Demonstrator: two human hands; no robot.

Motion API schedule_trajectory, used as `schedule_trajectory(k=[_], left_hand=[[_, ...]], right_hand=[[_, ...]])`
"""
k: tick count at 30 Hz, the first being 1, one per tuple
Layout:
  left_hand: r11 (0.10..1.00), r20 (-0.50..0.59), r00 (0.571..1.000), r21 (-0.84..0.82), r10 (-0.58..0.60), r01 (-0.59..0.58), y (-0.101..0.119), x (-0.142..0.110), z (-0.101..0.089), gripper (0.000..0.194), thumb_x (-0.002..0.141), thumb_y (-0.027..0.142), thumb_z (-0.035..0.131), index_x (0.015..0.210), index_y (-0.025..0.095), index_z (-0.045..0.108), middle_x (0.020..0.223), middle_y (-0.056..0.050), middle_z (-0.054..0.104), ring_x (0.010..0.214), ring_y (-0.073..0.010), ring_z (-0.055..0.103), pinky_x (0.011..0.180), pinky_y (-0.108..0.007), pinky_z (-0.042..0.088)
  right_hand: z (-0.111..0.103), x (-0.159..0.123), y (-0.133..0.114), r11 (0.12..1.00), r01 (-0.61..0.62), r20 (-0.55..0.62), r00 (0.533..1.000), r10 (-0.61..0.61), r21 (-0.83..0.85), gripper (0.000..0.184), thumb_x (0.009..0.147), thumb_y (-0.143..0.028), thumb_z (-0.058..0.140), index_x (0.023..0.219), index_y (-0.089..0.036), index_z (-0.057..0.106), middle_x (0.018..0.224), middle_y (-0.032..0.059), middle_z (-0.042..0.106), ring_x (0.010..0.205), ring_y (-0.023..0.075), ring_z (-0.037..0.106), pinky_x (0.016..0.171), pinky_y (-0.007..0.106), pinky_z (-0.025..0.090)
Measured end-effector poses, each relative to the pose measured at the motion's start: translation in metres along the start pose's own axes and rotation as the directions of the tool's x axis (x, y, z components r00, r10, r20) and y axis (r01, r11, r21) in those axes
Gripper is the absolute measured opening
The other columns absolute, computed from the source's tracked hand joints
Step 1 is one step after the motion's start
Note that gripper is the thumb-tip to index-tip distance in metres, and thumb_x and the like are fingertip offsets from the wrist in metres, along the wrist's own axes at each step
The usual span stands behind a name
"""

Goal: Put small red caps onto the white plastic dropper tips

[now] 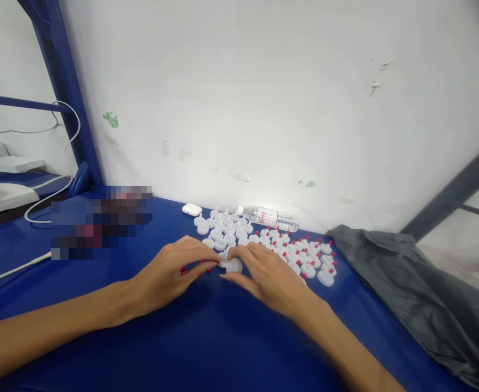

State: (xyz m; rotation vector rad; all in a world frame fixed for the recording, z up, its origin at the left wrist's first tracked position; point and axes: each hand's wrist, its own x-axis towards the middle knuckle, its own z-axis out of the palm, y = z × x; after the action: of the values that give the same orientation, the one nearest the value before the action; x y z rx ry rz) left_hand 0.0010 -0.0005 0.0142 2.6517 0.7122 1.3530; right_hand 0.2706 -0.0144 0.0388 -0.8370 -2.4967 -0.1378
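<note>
My right hand (270,275) grips a translucent white nozzle cap (234,266) between thumb and fingers, low over the blue surface. The fingers of my left hand (174,269) are pinched together at the spout side of that cap, with a speck of red at their tips that looks like a small red tip cover. Loose red tip covers (209,270) lie under and beside my left hand. Beyond my hands stand many white nozzle caps without red tips (219,241). To the right is a group of nozzle caps with red tips (308,269), partly hidden by my right hand.
A clear plastic bottle (274,218) lies on its side along the wall, near a small white case (192,209). Dark grey cloth (403,288) covers the right side. A white cable (14,270) and a blurred-out patch (100,223) are at left, beside a blue metal post (70,92).
</note>
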Motion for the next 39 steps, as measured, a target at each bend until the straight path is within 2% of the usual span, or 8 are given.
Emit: schedule_trajectory(k=[6,11,15,18,25,31,35,39], left_hand=[[0.997,0.015,0.998,-0.043,0.060,-0.060,0.005,-0.001,0.001,0.017,0.118,0.024,0.064,0.123,0.026,0.080,0.110,-0.001,0.091,0.098,-0.0150,0.083,0.090,-0.025,0.064],[1.000,0.001,1.000,-0.006,0.009,-0.009,0.002,-0.003,0.003,0.016,0.117,0.025,0.065,0.118,0.027,0.082,0.102,0.002,0.090,0.090,-0.0155,0.081,0.083,-0.025,0.063],[0.999,-0.015,1.000,0.039,-0.023,0.024,-0.006,-0.006,0.007,0.019,0.118,0.028,0.063,0.122,0.028,0.082,0.101,0.002,0.089,0.089,-0.0170,0.080,0.082,-0.028,0.061],[0.994,0.021,0.999,0.096,-0.046,0.044,-0.009,-0.007,0.008,0.024,0.119,0.027,0.058,0.117,0.027,0.081,0.098,0.001,0.087,0.086,-0.0182,0.078,0.082,-0.031,0.058],[0.992,0.143,0.984,0.073,-0.108,0.098,0.004,-0.005,0.001,0.034,0.118,0.022,0.046,0.109,0.025,0.079,0.099,-0.005,0.083,0.087,-0.0218,0.073,0.079,-0.033,0.058],[0.993,0.135,0.984,-0.002,-0.121,0.122,0.015,-0.005,-0.002,0.033,0.116,0.020,0.048,0.095,0.025,0.074,0.081,-0.001,0.074,0.072,-0.0199,0.065,0.068,-0.033,0.053],[0.988,0.135,0.980,-0.035,-0.145,0.151,0.012,-0.003,0.002,0.025,0.116,0.022,0.053,0.107,0.025,0.076,0.091,-0.001,0.079,0.079,-0.0192,0.070,0.075,-0.032,0.057],[0.996,0.095,0.992,0.045,-0.080,0.076,0.004,-0.002,0.004,0.024,0.115,0.020,0.053,0.117,0.023,0.077,0.101,-0.005,0.081,0.093,-0.0228,0.070,0.087,-0.037,0.057]], right_hand=[[0.000,0.000,-0.005,1.000,0.012,-0.012,1.000,-0.012,-0.016,0.022,0.114,-0.050,0.070,0.121,-0.030,0.070,0.105,0.0034,0.084,0.092,0.0264,0.081,0.086,0.042,0.067],[0.002,-0.003,-0.005,1.000,0.017,-0.039,0.999,-0.018,-0.005,0.025,0.118,-0.050,0.062,0.127,-0.028,0.066,0.111,0.0043,0.084,0.087,0.0220,0.082,0.077,0.036,0.067],[0.005,-0.004,-0.005,0.999,0.033,-0.052,0.998,-0.032,0.024,0.017,0.120,-0.043,0.060,0.129,-0.029,0.063,0.119,0.0047,0.083,0.100,0.0214,0.083,0.085,0.035,0.070],[0.006,-0.002,-0.008,0.999,0.036,-0.097,0.995,-0.033,0.030,0.012,0.121,-0.036,0.056,0.127,-0.028,0.063,0.119,0.0050,0.083,0.103,0.0225,0.083,0.092,0.038,0.070],[0.007,-0.002,-0.018,0.998,0.054,-0.141,0.989,-0.048,0.043,0.021,0.123,-0.035,0.047,0.115,-0.029,0.065,0.111,0.0087,0.084,0.099,0.0254,0.083,0.090,0.040,0.071],[0.009,-0.002,-0.023,0.997,0.074,-0.045,0.996,-0.075,-0.029,0.019,0.121,-0.024,0.049,0.115,-0.028,0.067,0.113,0.0074,0.083,0.108,0.0246,0.081,0.096,0.039,0.068],[0.001,0.004,-0.021,0.992,0.101,0.013,0.995,-0.100,-0.071,0.022,0.116,-0.016,0.053,0.123,-0.028,0.069,0.125,0.0068,0.082,0.108,0.0239,0.080,0.098,0.039,0.068],[-0.007,0.004,-0.006,0.990,0.108,0.004,0.994,-0.108,-0.095,0.023,0.115,-0.014,0.055,0.125,-0.025,0.072,0.128,0.0088,0.082,0.107,0.0253,0.080,0.096,0.042,0.068]])
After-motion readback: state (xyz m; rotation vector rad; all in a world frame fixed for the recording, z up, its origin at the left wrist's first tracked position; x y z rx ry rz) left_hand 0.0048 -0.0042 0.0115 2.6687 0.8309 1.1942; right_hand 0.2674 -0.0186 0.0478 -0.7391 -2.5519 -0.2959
